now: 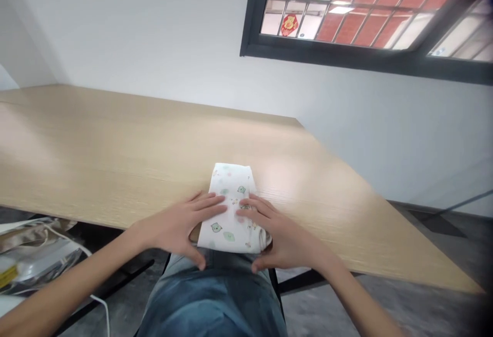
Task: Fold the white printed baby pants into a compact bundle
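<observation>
in the head view, the left hand [175, 226] and the right hand [285, 239] are both resting open on one folded white cloth [230, 224] printed with green cartoon faces, fingers spread over it, neither clenching. the cloth is lying at the near edge of the light wooden tabletop [154, 147], just above the person's denim lap [211, 301]; one plastic bag [34, 255] is sitting below, at left.

Left hand [175, 226] spread; right hand [279, 237] spread
</observation>
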`<state>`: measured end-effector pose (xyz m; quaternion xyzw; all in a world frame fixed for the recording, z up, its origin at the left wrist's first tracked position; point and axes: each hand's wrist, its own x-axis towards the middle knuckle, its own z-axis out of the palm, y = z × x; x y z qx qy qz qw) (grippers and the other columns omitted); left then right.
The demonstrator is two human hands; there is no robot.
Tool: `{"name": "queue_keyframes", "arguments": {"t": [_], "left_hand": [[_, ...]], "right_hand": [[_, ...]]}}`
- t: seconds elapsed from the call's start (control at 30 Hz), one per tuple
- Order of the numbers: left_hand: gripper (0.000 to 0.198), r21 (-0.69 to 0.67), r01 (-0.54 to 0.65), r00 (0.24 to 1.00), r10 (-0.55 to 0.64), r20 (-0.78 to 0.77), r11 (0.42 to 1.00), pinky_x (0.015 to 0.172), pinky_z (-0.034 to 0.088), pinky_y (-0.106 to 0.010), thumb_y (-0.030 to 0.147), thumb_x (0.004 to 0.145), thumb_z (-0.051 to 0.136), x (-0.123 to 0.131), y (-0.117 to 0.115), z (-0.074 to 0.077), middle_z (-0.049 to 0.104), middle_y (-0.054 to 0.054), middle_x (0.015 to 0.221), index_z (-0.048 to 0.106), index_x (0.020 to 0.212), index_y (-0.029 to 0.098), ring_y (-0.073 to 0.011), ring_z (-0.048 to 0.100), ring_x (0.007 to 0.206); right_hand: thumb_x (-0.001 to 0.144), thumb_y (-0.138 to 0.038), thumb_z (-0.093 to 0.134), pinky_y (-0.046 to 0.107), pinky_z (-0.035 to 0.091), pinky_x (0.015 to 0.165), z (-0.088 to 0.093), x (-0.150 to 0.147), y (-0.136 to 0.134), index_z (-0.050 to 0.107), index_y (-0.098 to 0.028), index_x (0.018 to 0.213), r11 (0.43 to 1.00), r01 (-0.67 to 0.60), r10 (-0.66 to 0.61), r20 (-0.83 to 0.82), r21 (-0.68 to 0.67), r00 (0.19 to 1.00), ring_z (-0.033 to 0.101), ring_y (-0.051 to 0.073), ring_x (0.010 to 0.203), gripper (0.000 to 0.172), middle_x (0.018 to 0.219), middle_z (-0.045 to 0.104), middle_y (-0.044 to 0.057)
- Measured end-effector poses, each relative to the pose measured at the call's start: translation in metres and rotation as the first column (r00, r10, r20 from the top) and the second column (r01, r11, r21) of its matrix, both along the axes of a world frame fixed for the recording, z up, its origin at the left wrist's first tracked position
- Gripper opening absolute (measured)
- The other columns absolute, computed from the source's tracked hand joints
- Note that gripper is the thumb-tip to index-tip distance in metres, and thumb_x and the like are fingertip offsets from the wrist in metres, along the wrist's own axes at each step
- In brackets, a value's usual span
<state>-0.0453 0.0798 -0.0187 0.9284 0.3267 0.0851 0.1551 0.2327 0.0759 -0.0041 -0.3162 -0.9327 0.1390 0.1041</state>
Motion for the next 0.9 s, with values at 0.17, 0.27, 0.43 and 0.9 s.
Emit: {"name": "queue_keyframes", "arguments": {"t": [0.17,0.27,0.43,0.9], "left_hand": [[0.059,0.048,-0.047,0.986,0.038,0.165,0.998,0.105,0.029,-0.04,0.03,0.079,0.06,0.0,-0.034,-0.014,0.037,-0.002,0.141,0.039,0.134,0.03,-0.0239,0.032,0.129],[0.03,-0.043,-0.092,0.924,0.101,0.369,0.995,0.093,0.04,-0.034,0.026,0.086,0.049,0.01,-0.042,-0.006,0.061,-0.003,0.115,0.058,0.114,0.026,-0.0204,0.053,0.109],[0.042,-0.36,-0.443,0.725,0.565,0.394,0.821,0.057,0.043,-0.027,0.047,0.09,0.036,0.038,-0.021,0.008,0.061,-0.002,0.069,0.061,0.078,0.015,-0.0184,0.057,0.065],[0.043,0.357,-0.547,0.837,0.511,0.197,0.757,0.103,0.023,-0.056,0.03,0.094,0.028,0.084,-0.007,-0.009,0.041,-0.009,0.138,0.038,0.135,0.02,-0.0289,0.033,0.128]], "right_hand": [[0.073,-0.009,0.053,0.04,0.032,0.104,-0.01,0.004,-0.035,0.048,-0.018,0.123,0.996,-0.019,0.03,-0.111,0.093,0.993,0.03,0.024,0.129,0.051,0.132,0.045,0.009],[0.074,-0.008,0.046,0.035,0.045,0.09,-0.008,0.0,-0.052,0.053,-0.019,0.112,0.994,0.064,-0.035,-0.282,0.093,0.959,0.052,0.022,0.108,0.04,0.111,0.061,0.008],[0.085,-0.034,0.05,0.025,0.047,0.054,0.004,-0.017,-0.032,0.055,-0.019,0.094,0.867,0.465,-0.494,-0.41,-0.176,0.767,0.059,0.017,0.064,0.019,0.075,0.063,0.002],[0.091,-0.021,0.029,0.049,0.029,0.103,-0.02,-0.049,0.004,0.046,-0.011,0.129,0.812,0.5,-0.435,-0.26,0.302,0.862,0.03,0.029,0.127,0.043,0.135,0.041,0.011]]}}
